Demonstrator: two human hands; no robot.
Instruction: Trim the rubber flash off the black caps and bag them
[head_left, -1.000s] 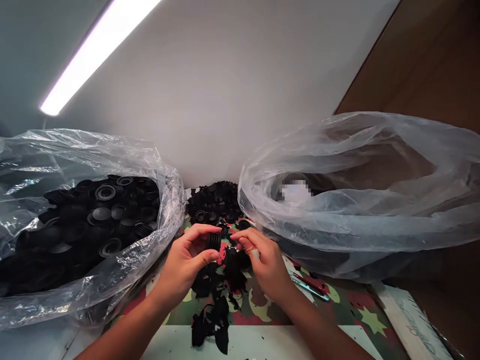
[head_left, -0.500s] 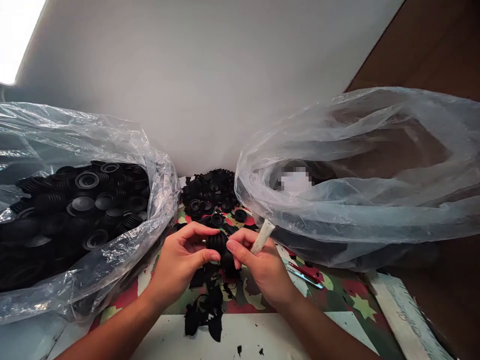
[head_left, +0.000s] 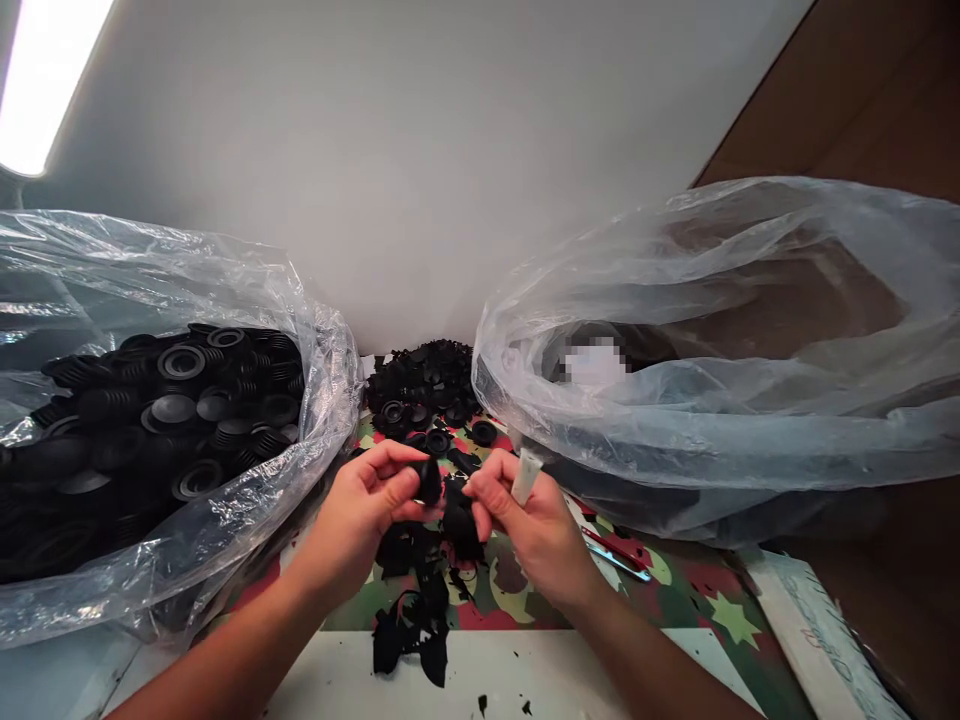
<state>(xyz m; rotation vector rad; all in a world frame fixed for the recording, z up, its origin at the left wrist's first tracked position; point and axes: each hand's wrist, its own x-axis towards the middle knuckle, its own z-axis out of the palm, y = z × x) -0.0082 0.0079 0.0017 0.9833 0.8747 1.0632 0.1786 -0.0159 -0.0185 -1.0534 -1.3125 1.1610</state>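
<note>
My left hand [head_left: 375, 495] pinches a black ribbed rubber boot [head_left: 430, 482] between thumb and fingers, its side turned toward the right. Closed round a tool with a pale, tape-like handle [head_left: 527, 476], my right hand [head_left: 529, 525] is a short gap away from the boot; the tool's working end is hidden by the fingers. Beneath and between the hands lie thin black rubber scraps [head_left: 412, 635] on the patterned table cover [head_left: 517, 590]. Several loose black rubber rings [head_left: 484, 432] rest just beyond the hands.
A clear plastic bag [head_left: 330, 370] full of black ribbed rubber boots [head_left: 112, 405] stands at left. Another clear bag [head_left: 675, 450] sits open at right. A heap of black scraps [head_left: 427, 375] lies against the wall. A red-and-silver cutter [head_left: 619, 555] is right of my right hand.
My hands have moved apart, the right one leaving the boot with its tool. The left hand has turned the boot, and its ribs show less. The view has shifted slightly.
</note>
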